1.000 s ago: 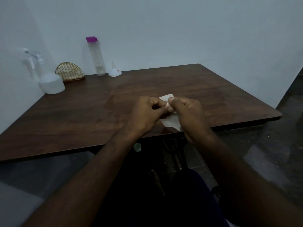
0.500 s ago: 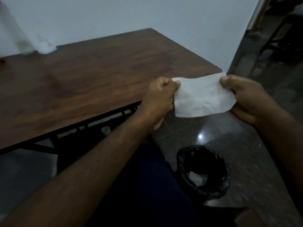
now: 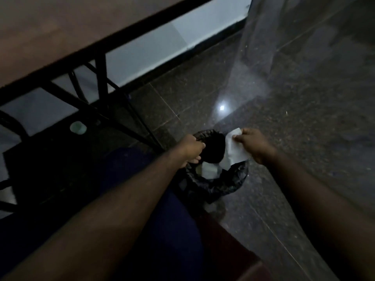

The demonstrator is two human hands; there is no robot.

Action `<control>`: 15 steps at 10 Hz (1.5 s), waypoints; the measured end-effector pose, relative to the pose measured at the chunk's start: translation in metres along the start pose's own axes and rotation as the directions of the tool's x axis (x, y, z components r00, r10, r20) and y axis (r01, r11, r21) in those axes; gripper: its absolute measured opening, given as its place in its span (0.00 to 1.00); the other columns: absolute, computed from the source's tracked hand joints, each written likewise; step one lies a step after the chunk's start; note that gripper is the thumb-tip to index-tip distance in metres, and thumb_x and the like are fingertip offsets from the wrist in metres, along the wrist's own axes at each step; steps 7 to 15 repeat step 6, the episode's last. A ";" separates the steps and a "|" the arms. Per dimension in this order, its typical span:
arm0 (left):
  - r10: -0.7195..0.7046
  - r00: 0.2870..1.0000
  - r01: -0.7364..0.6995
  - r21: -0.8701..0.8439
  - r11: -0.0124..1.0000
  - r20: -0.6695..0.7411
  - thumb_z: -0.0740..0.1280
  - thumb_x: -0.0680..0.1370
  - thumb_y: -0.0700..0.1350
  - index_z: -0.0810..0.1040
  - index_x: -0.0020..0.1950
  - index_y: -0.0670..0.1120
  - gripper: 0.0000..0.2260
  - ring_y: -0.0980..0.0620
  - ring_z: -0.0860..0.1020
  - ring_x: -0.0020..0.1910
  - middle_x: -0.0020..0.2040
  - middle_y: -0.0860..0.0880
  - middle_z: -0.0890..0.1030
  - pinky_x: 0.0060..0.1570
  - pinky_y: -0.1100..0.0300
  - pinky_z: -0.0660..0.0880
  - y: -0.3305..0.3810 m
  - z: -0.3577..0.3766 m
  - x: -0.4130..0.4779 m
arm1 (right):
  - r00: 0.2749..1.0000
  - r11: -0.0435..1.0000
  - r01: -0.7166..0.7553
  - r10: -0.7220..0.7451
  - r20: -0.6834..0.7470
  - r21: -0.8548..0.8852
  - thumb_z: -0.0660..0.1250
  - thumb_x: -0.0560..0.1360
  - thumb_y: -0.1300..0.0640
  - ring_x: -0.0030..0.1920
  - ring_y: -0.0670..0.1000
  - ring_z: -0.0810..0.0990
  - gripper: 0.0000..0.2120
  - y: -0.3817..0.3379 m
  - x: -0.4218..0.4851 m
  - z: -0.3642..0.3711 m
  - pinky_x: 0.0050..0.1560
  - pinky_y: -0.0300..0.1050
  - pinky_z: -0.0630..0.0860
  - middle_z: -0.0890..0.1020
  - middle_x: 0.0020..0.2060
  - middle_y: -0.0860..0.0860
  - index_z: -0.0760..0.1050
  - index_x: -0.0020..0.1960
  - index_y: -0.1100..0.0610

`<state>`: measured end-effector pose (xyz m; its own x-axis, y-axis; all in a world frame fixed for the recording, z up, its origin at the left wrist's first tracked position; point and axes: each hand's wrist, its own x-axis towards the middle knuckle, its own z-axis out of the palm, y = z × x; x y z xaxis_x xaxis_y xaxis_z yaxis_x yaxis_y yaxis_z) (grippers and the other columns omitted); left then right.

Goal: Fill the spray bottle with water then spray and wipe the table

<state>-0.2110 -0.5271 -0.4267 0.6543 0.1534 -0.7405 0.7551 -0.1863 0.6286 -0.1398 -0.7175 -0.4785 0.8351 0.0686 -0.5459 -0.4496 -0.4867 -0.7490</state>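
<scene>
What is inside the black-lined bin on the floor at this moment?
Inside the bin, pale crumpled paper lies near its front wall. The far part is dark, and the left hand and the tissue pinched by the right hand cover the rest.

The brown wooden table [image 3: 60,31] runs across the far left, with its black metal frame [image 3: 101,78] beneath it, and a small pale round cap [image 3: 78,127] lies on the floor under that frame. To the right of the frame, on the dark speckled stone floor [image 3: 304,118], stands the black-bag-lined waste bin [image 3: 219,183], with crumpled white paper [image 3: 209,169] inside it. The left hand [image 3: 192,149] is over the bin's left rim and the right hand [image 3: 253,145] over its right rim, pinching a white tissue sheet [image 3: 233,151] that hangs above the opening.
</scene>
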 end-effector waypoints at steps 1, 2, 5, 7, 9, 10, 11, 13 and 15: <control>-0.013 1.000 0.013 0.013 1.000 0.001 0.63 0.81 0.44 0.59 0.76 0.40 0.25 0.43 0.80 0.50 0.60 0.39 0.76 0.51 0.50 0.80 0.001 0.002 0.021 | 1.000 0.984 -0.003 -0.001 -0.022 -0.179 0.68 0.78 0.61 0.45 0.56 0.79 0.10 0.023 0.026 0.021 0.43 0.48 0.73 0.80 0.43 0.62 0.79 0.49 0.70; -0.008 1.000 0.008 0.011 1.000 0.002 0.63 0.81 0.44 0.59 0.76 0.41 0.26 0.46 0.79 0.47 0.63 0.39 0.74 0.47 0.53 0.79 0.004 0.004 0.037 | 0.999 0.947 0.002 0.015 0.049 -0.322 0.65 0.79 0.61 0.43 0.53 0.75 0.07 0.037 0.043 0.039 0.36 0.43 0.67 0.76 0.40 0.59 0.77 0.44 0.64; 0.018 0.999 -0.016 0.067 0.998 -0.027 0.65 0.80 0.45 0.65 0.72 0.41 0.22 0.45 0.79 0.53 0.51 0.46 0.76 0.51 0.50 0.79 -0.003 -0.003 0.054 | 0.986 0.859 -0.123 0.162 0.035 -0.497 0.63 0.80 0.60 0.49 0.61 0.78 0.11 0.092 0.077 0.056 0.46 0.47 0.70 0.78 0.41 0.63 0.78 0.44 0.67; 0.027 0.999 -0.022 0.115 0.993 -0.046 0.66 0.80 0.46 0.65 0.71 0.40 0.22 0.44 0.79 0.54 0.54 0.43 0.76 0.53 0.48 0.78 -0.004 -0.006 0.053 | 0.982 0.844 -0.171 0.191 -0.013 -0.508 0.64 0.78 0.58 0.48 0.62 0.78 0.10 0.103 0.072 0.058 0.45 0.48 0.70 0.76 0.40 0.61 0.74 0.42 0.63; 0.027 0.999 -0.022 0.115 0.993 -0.046 0.66 0.80 0.46 0.65 0.71 0.40 0.22 0.44 0.79 0.54 0.54 0.43 0.76 0.53 0.48 0.78 -0.004 -0.006 0.053 | 0.982 0.844 -0.171 0.191 -0.013 -0.508 0.64 0.78 0.58 0.48 0.62 0.78 0.10 0.103 0.072 0.058 0.45 0.48 0.70 0.76 0.40 0.61 0.74 0.42 0.63; 0.027 0.999 -0.022 0.115 0.993 -0.046 0.66 0.80 0.46 0.65 0.71 0.40 0.22 0.44 0.79 0.54 0.54 0.43 0.76 0.53 0.48 0.78 -0.004 -0.006 0.053 | 0.982 0.844 -0.171 0.191 -0.013 -0.508 0.64 0.78 0.58 0.48 0.62 0.78 0.10 0.103 0.072 0.058 0.45 0.48 0.70 0.76 0.40 0.61 0.74 0.42 0.63; 0.027 0.999 -0.022 0.115 0.993 -0.046 0.66 0.80 0.46 0.65 0.71 0.40 0.22 0.44 0.79 0.54 0.54 0.43 0.76 0.53 0.48 0.78 -0.004 -0.006 0.053 | 0.982 0.844 -0.171 0.191 -0.013 -0.508 0.64 0.78 0.58 0.48 0.62 0.78 0.10 0.103 0.072 0.058 0.45 0.48 0.70 0.76 0.40 0.61 0.74 0.42 0.63; 0.027 0.999 -0.022 0.115 0.993 -0.046 0.66 0.80 0.46 0.65 0.71 0.40 0.22 0.44 0.79 0.54 0.54 0.43 0.76 0.53 0.48 0.78 -0.004 -0.006 0.053 | 0.982 0.844 -0.171 0.191 -0.013 -0.508 0.64 0.78 0.58 0.48 0.62 0.78 0.10 0.103 0.072 0.058 0.45 0.48 0.70 0.76 0.40 0.61 0.74 0.42 0.63; 0.027 0.999 -0.022 0.115 0.993 -0.046 0.66 0.80 0.46 0.65 0.71 0.40 0.22 0.44 0.79 0.54 0.54 0.43 0.76 0.53 0.48 0.78 -0.004 -0.006 0.053 | 0.982 0.844 -0.171 0.191 -0.013 -0.508 0.64 0.78 0.58 0.48 0.62 0.78 0.10 0.103 0.072 0.058 0.45 0.48 0.70 0.76 0.40 0.61 0.74 0.42 0.63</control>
